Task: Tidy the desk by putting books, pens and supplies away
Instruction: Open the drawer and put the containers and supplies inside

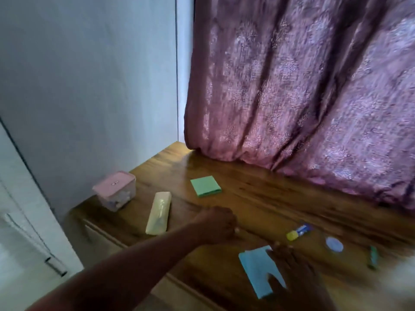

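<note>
So the wooden desk [258, 194] has supplies scattered loose all over it, which is probably why the person is working from the front edge and taking whatever's nearest. There's a green sticky note pad [206, 186] lying flat toward the back, a pale yellow pencil case [158, 213] lying on its side near the left, and a clear box with a pink lid [115, 190] parked right in the left corner against the wall, lid on, so my guess is that's where small stuff ends up. On the right there's a glue stick [297, 231] on its side, a small round pale blue thing [334, 244] and something green [372, 257] too blurry to name. The pink curtain [303, 86] bunches up on the back of the desk. Now the hands: the left hand [216, 225] is curled into a loose fist resting on the desk between the pencil case and the glue stick, and I honestly can't tell if there's anything inside it. The right hand [292, 263] is spread flat, fingers apart, pressing down on a blue paper pad [253, 269] near the front edge, looks like it's pinning it to slide or lift, not gripping it yet
</note>
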### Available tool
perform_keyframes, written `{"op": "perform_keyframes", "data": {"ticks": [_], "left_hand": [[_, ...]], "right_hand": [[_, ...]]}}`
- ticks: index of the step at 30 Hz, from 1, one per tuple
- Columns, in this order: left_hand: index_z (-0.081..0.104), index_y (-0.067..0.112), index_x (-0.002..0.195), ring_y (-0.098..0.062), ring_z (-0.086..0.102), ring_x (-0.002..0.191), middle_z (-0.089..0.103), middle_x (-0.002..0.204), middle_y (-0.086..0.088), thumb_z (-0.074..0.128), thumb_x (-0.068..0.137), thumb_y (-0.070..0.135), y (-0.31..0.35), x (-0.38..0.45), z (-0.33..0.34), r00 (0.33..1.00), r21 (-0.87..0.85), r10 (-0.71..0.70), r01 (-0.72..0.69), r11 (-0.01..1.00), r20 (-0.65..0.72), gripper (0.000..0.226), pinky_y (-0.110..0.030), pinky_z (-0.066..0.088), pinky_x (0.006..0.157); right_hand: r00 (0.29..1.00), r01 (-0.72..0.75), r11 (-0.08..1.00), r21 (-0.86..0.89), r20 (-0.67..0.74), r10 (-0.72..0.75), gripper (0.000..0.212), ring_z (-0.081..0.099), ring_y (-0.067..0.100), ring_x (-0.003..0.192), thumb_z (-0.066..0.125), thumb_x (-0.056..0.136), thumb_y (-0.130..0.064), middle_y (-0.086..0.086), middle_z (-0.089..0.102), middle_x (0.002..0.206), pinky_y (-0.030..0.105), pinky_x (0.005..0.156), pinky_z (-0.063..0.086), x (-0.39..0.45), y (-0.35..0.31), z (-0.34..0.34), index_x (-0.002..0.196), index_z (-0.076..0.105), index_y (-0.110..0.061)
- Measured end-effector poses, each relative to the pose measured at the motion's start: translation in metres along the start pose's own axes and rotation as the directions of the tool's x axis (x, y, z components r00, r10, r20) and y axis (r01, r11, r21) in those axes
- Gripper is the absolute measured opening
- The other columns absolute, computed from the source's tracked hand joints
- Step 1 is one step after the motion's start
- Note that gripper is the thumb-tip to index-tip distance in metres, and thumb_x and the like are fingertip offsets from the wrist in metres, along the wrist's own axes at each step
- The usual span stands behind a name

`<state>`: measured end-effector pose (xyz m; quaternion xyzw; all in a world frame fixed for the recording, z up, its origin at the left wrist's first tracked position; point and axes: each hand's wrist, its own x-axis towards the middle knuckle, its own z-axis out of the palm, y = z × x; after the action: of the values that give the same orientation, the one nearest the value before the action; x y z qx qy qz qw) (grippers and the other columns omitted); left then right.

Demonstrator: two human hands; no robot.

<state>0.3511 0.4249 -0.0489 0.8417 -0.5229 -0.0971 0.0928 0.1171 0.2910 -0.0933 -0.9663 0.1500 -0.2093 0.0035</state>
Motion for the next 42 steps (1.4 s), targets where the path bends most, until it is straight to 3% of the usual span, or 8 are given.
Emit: {"op": "perform_keyframes", "data": {"ticks": [4, 7, 14, 25, 29, 33, 36, 42], "left_hand": [[0.055, 0.02, 0.127, -0.02, 0.043, 0.131, 0.051, 0.139, -0.002, 0.039, 0.094, 0.047, -0.048, -0.066, 0.0, 0.997, 0.057, 0.023, -0.019, 0.998, -0.068, 0.046, -0.036, 0.033, 0.109], [0.045, 0.024, 0.138, -0.017, 0.03, 0.141, 0.039, 0.15, 0.002, 0.031, 0.095, 0.053, -0.061, -0.105, 0.006, 0.999, 0.111, 0.04, -0.039, 0.993, -0.008, 0.054, -0.037, 0.022, 0.117], [0.001, 0.027, 0.153, -0.021, -0.006, 0.148, 0.0, 0.162, -0.003, -0.004, 0.09, 0.063, -0.075, -0.136, 0.046, 0.997, 0.175, 0.082, -0.082, 0.981, 0.004, 0.072, -0.037, -0.006, 0.119], [0.053, 0.022, 0.131, -0.018, 0.041, 0.135, 0.053, 0.139, 0.0, 0.036, 0.098, 0.044, -0.089, -0.161, 0.053, 0.936, -0.153, 0.201, -0.253, 0.955, -0.29, 0.043, -0.035, 0.03, 0.111], [0.066, 0.016, 0.089, -0.018, 0.06, 0.074, 0.064, 0.079, -0.005, 0.055, 0.092, 0.038, -0.104, -0.242, 0.077, 0.909, -0.979, -0.374, -0.135, 0.152, -0.183, 0.024, -0.032, 0.048, 0.067], [0.053, 0.016, 0.076, -0.016, 0.045, 0.052, 0.052, 0.06, -0.001, 0.042, 0.09, 0.062, -0.169, -0.246, 0.114, 0.69, -0.629, -0.381, 0.138, -0.765, 0.616, 0.05, -0.024, 0.036, 0.052], [0.054, 0.015, 0.092, -0.02, 0.046, 0.056, 0.048, 0.067, -0.004, 0.036, 0.074, 0.084, -0.206, -0.228, 0.132, 0.679, -0.518, -0.32, 0.105, -0.849, 0.661, 0.073, -0.023, 0.044, 0.051], [0.056, 0.016, 0.129, -0.035, 0.058, 0.112, 0.062, 0.125, -0.015, 0.029, 0.067, 0.092, -0.203, -0.215, 0.116, 0.669, -0.61, -0.413, 0.077, -0.788, 0.618, 0.101, -0.048, 0.044, 0.101]], "right_hand": [[1.0, 0.008, 0.999, 0.053, -0.01, -0.007, 0.053, 0.058, 0.021, 0.119, 0.016, 0.095, -0.055, 0.006, 0.062, 0.127, 0.038, 0.081, 0.053, -0.014, -0.061, 0.011, 0.125, 0.048, -0.026], [0.996, -0.018, 0.998, 0.062, 0.083, 0.012, 0.056, 0.012, 0.012, 0.146, 0.019, 0.094, -0.054, -0.001, 0.035, 0.151, 0.038, 0.101, 0.037, -0.029, -0.092, 0.027, 0.135, 0.044, -0.024], [0.992, -0.007, 0.993, -0.122, 0.123, 0.022, 0.058, 0.009, 0.013, 0.146, 0.018, 0.097, -0.049, 0.003, 0.052, 0.14, 0.045, 0.109, 0.025, -0.041, -0.111, 0.021, 0.135, 0.052, -0.02], [0.94, -0.341, 0.93, -0.14, -0.028, 0.34, 0.056, 0.037, 0.028, 0.136, 0.025, 0.093, -0.045, 0.006, 0.049, 0.142, 0.044, 0.112, 0.018, -0.058, -0.154, 0.025, 0.137, 0.05, -0.02], [0.731, -0.459, 0.649, 0.606, -0.157, 0.664, 0.039, 0.052, 0.018, 0.116, 0.041, 0.092, -0.044, 0.01, 0.06, 0.124, 0.026, 0.102, 0.035, -0.094, -0.222, 0.055, 0.119, 0.061, -0.024], [0.059, -0.287, -0.413, 0.864, 0.447, 0.893, 0.02, 0.057, 0.012, 0.078, 0.042, 0.095, -0.036, -0.007, 0.058, 0.112, 0.033, 0.08, 0.043, -0.099, -0.261, 0.085, 0.11, 0.055, -0.03], [-0.005, -0.066, -0.842, 0.536, 0.844, 0.537, 0.073, 0.05, 0.03, 0.099, 0.035, 0.085, -0.067, 0.014, 0.039, 0.125, 0.042, 0.092, 0.039, -0.086, -0.242, 0.098, 0.136, 0.034, -0.014], [0.07, 0.056, -0.831, 0.553, 0.828, 0.556, 0.072, 0.054, 0.026, 0.108, 0.037, 0.079, -0.072, 0.012, 0.052, 0.129, 0.042, 0.09, 0.043, -0.067, -0.224, 0.116, 0.114, 0.053, -0.011]]}}
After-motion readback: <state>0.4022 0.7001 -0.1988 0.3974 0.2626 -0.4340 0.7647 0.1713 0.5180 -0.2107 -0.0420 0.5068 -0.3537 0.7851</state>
